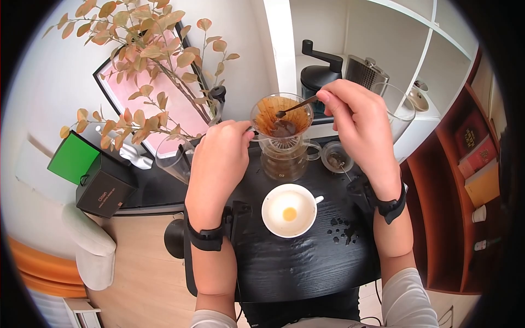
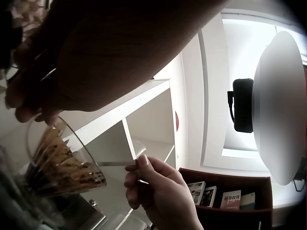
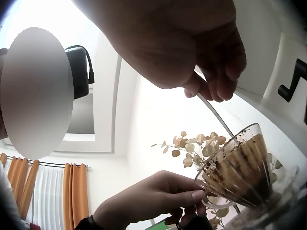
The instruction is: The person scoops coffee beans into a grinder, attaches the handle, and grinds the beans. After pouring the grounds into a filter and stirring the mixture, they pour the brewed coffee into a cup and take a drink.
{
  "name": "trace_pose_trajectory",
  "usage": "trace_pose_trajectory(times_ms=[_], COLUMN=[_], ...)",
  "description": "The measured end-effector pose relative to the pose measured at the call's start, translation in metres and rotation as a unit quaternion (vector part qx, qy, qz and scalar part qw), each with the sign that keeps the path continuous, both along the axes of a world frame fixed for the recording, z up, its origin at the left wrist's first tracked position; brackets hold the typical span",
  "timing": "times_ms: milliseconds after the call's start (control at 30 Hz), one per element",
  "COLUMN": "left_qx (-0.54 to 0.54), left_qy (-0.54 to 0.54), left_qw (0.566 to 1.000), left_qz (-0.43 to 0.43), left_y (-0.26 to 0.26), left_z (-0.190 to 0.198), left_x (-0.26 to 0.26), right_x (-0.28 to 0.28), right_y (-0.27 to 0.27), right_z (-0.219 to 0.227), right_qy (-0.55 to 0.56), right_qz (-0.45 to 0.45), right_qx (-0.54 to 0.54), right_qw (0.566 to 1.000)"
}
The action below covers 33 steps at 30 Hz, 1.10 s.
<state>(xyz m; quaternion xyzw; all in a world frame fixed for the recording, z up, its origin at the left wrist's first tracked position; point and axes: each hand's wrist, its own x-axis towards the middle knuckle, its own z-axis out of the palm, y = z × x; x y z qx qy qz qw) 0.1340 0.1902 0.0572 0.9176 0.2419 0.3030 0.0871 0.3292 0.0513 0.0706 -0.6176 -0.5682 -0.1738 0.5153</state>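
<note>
A glass coffee dripper (image 1: pixel 301 133) sits on a glass server (image 1: pixel 284 164), its paper filter (image 1: pixel 266 109) stained brown with dark wet grounds at the bottom. My left hand (image 1: pixel 221 156) pinches the dripper's small handle at its left side; the right wrist view shows thumb and fingers at that glass loop (image 3: pixel 217 201). Between thumb and fingers, my right hand (image 1: pixel 358 117) holds a thin-handled spoon (image 1: pixel 298 105), tilted down, its bowl inside the filter. In front of the server stands a white cup (image 1: pixel 266 212) with a little yellowish liquid at its bottom.
Beside the server is a small glass bowl (image 1: pixel 337 157) with dark contents. Water drops (image 1: pixel 344 232) lie on the black table (image 1: pixel 284 268). A black hand-crank grinder (image 1: pixel 320 76) and a metal flask (image 1: pixel 367 74) stand behind. Leafy branches (image 1: pixel 153 52) and a clear glass (image 1: pixel 172 156) are left.
</note>
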Motion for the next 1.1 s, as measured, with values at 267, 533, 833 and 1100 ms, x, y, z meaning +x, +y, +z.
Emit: trace_pose_trajectory(times_ms=[267,533,833,1100], left_qx=[-0.046,-0.043,-0.012,-0.004], left_qy=[0.020,0.027,-0.005,0.004], left_qw=[0.999,0.999,1.000,1.000], left_qz=[0.017,0.014,-0.001,0.004], left_y=[-0.0008,-0.0017,0.0010,-0.0006], left_z=[0.0017,0.0036,-0.0006,0.0010], left_x=[0.0000,0.0000,0.0001,-0.0004], right_x=[-0.0024,-0.0053,-0.0048,-0.0011], right_y=[-0.0037,-0.0017,-0.0057,-0.0069], right_z=[0.0010,0.0007,0.0035,0.0057], right_qy=[-0.050,-0.038,-0.087,-0.081], right_qz=[-0.003,0.003,-0.010,-0.022], right_qx=[-0.047,-0.012,-0.031,-0.020], right_qw=[0.998,0.999,0.996,0.996])
